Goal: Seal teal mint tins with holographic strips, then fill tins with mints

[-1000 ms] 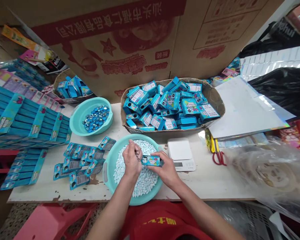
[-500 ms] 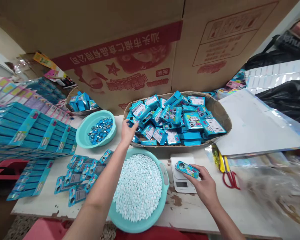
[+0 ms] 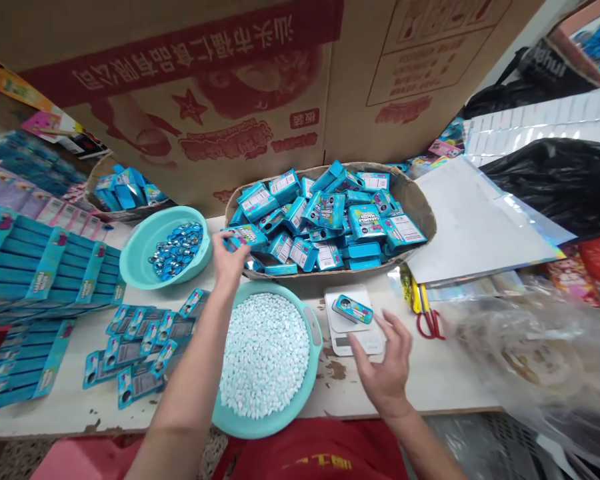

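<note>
My left hand (image 3: 229, 260) is closed on a small blue candy tin (image 3: 249, 235) at the left end of a cardboard tray (image 3: 420, 195) heaped with similar tins. My right hand (image 3: 387, 357) is open, fingers apart and nothing in them, just in front of a white digital scale (image 3: 354, 340). On the scale lies another blue tin (image 3: 354, 309) with a round dark hole at one end, apart from my fingers. Beneath my left forearm is a turquoise basin (image 3: 316, 327) full of small pale mint candies (image 3: 267, 353).
A turquoise bowl (image 3: 130, 263) holds blue and silver round pieces. Several blue tins (image 3: 135, 353) lie on the table to the left, beside stacked blue display boxes (image 3: 45, 267). Yellow and red scissors (image 3: 425, 313) are right of the scale. A large carton (image 3: 205, 100) stands behind.
My right hand has let go of the tin, which now rests on the scale, and drawn back. My left hand has taken hold of a tin from the tray. The view has shifted.
</note>
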A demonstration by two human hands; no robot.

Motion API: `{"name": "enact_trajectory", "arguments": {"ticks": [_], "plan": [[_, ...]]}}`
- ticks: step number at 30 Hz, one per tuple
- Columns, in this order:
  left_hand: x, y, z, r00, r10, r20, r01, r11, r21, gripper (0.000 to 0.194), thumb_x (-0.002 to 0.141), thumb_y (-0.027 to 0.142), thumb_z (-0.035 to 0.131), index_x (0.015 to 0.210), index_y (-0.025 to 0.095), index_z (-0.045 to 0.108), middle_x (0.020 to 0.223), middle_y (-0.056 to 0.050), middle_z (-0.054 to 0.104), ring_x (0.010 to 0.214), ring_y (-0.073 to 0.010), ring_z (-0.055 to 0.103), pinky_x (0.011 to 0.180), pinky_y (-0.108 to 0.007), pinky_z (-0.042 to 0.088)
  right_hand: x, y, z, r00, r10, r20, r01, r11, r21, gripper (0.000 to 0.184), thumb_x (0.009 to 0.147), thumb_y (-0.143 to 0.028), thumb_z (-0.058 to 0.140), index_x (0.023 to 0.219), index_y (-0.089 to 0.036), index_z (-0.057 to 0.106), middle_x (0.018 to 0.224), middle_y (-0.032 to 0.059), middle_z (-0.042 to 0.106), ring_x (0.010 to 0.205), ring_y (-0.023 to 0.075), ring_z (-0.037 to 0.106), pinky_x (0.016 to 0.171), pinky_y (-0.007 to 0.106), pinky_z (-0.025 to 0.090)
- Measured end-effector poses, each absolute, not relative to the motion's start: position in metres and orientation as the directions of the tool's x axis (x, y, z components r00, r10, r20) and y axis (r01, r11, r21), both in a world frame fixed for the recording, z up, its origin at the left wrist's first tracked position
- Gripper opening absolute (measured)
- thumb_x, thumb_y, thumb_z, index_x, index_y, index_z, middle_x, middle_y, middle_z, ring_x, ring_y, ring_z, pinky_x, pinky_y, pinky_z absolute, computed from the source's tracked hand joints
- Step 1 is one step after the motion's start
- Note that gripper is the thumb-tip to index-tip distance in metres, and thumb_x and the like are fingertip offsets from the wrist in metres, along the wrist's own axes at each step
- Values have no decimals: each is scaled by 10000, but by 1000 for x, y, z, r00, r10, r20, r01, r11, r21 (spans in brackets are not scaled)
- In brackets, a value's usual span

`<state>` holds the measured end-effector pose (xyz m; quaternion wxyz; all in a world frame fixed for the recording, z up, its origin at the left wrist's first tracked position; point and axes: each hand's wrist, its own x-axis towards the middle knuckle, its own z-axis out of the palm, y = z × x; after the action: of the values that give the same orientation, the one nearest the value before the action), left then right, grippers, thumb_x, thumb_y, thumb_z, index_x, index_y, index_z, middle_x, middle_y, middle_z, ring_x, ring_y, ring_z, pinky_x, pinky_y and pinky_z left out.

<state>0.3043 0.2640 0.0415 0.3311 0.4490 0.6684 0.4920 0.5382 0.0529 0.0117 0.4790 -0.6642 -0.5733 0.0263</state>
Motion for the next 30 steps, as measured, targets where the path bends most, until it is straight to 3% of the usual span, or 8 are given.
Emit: {"name": "enact_trajectory", "arguments": {"ticks": [4, 7, 11, 16, 20, 23, 26, 30], "plan": [[302, 159, 67, -93, 987, -130, 183, 145, 972, 506, 542, 196, 734, 983, 248, 491, 968, -2, 548, 703, -129, 582, 572, -249, 516, 490, 56, 25, 42, 894, 445, 669, 306, -678, 650, 796, -218, 646, 1373, -219, 347, 1311, 159, 456, 1251, 313, 430, 997, 503, 422], [297, 94, 67, 226, 912, -341, 207, 297, 932, 468, 661, 283, 703, 1093, 263, 527, 994, -32, 582, 709, -146, 594, 601, -278, 528, 462, 64, 23, -81, 959, 272, 588, 267, -764, 629, 766, -210, 640, 1349, -214, 402, 1318, 146, 498, 1230, 319, 458, 996, 499, 419], [267, 81, 21, -44, 955, -295, 348, 291, 891, 593, 818, 446, 517, 1352, 276, 321, 1096, -82, 579, 908, -232, 622, 740, -404, 533, 457, 67, 20, -53, 998, -30, 313, -12, -950, 478, 738, -238, 670, 1201, -231, 549, 1149, 79, 627, 1066, 249, 583, 929, 401, 472], [256, 101, -51, -149, 973, -178, 883, 212, 419, 461, 818, 430, 520, 1189, 157, 538, 1227, -173, 521, 1200, -337, 444, 985, -515, 361, 464, 44, 20, -119, 970, -214, 126, -199, -972, 385, 698, -401, 726, 1008, -193, 630, 985, 45, 655, 909, 219, 609, 813, 344, 497], [288, 94, -66, -144, 952, -270, 905, 237, 354, 412, 833, 493, 494, 1111, 201, 583, 1064, -118, 574, 1050, -280, 524, 895, -420, 415, 462, 26, 11, -61, 949, -311, 93, -304, -948, 335, 713, -385, 692, 959, -186, 581, 896, 21, 653, 804, 188, 596, 728, 307, 495], [301, 91, -63, -163, 935, -315, 746, 326, 581, 280, 774, 472, 578, 892, 223, 627, 888, -58, 584, 919, -234, 556, 822, -345, 424, 463, 24, 11, 18, 944, -328, 65, -329, -942, 373, 693, -404, 702, 948, -196, 528, 812, 0, 630, 723, 168, 585, 663, 283, 492], [298, 93, -57, -242, 889, -389, 353, 454, 818, 268, 690, 452, 656, 693, 199, 569, 696, -10, 547, 753, -189, 559, 707, -292, 435, 467, 29, 19, 61, 944, -325, 87, -330, -940, 397, 704, -434, 692, 968, -202, 506, 737, -17, 606, 635, 153, 567, 577, 262, 475], [289, 91, -30, -203, 798, -567, -189, 536, 823, 338, 638, 460, 691, 717, 189, 505, 584, 45, 493, 490, -106, 470, 480, -223, 375, 469, 38, 27, 52, 988, -144, 290, -152, -945, 334, 716, -419, 692, 933, -201, 562, 845, 31, 633, 752, 192, 606, 659, 295, 494]]}}
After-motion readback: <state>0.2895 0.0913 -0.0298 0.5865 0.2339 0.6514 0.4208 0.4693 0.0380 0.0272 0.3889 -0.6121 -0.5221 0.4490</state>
